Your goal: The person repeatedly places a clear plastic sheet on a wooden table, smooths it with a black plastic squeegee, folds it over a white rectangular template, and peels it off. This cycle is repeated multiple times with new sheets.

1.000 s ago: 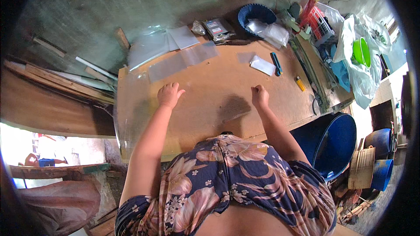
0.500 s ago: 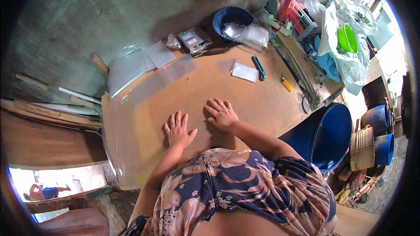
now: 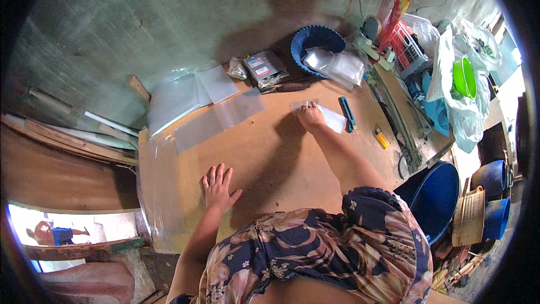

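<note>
Right hand (image 3: 310,116) is reaching far across the brown table (image 3: 264,152), pinching a small clear plastic bag (image 3: 332,118) lying w/ its long axis running toward the blue cutter (image 3: 347,122), while left hand (image 3: 218,187) is resting flat, fingers spread

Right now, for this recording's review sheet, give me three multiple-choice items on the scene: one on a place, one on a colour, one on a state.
1. Where is the right hand?
A. on the small clear bag far across the board
B. in the blue basin
C. on the person's lap

2. What colour is the lighter near the board's right edge?
A. red
B. yellow
C. white

3. How does the left hand lie?
A. clenched in a fist
B. holding a knife
C. flat, fingers spread, on the board

Key: 1 A, its fingers meet the bag's near end; 2 B, its body shows yellow; 3 C, palm down with nothing in it.
</note>
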A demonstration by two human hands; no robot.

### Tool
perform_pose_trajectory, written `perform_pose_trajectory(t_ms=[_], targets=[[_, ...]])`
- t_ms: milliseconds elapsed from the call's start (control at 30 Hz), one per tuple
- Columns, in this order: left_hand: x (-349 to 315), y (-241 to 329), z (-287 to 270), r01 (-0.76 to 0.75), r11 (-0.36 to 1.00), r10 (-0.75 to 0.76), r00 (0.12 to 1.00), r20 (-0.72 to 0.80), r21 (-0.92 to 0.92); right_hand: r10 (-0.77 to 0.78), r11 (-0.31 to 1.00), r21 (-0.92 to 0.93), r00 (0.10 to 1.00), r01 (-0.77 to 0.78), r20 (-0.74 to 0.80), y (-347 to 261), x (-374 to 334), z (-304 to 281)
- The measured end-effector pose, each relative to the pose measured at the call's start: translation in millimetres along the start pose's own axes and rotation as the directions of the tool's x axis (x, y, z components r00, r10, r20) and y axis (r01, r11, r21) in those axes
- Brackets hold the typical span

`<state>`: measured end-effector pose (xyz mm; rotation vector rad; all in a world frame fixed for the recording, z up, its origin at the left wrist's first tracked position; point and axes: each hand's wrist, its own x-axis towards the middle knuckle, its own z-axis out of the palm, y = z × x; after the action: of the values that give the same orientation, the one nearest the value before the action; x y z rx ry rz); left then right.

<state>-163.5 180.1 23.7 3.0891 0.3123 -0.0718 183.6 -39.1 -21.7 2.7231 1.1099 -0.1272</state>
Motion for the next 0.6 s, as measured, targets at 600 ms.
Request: perform_pose_trajectory(t_ms=[600], targets=[[71,134,-77,0.112,-0.028,0.050,0.993,0.111,-0.993,-0.329,-0.370,0.882,0.929,-0.290,0.168,-25,-146,-90]])
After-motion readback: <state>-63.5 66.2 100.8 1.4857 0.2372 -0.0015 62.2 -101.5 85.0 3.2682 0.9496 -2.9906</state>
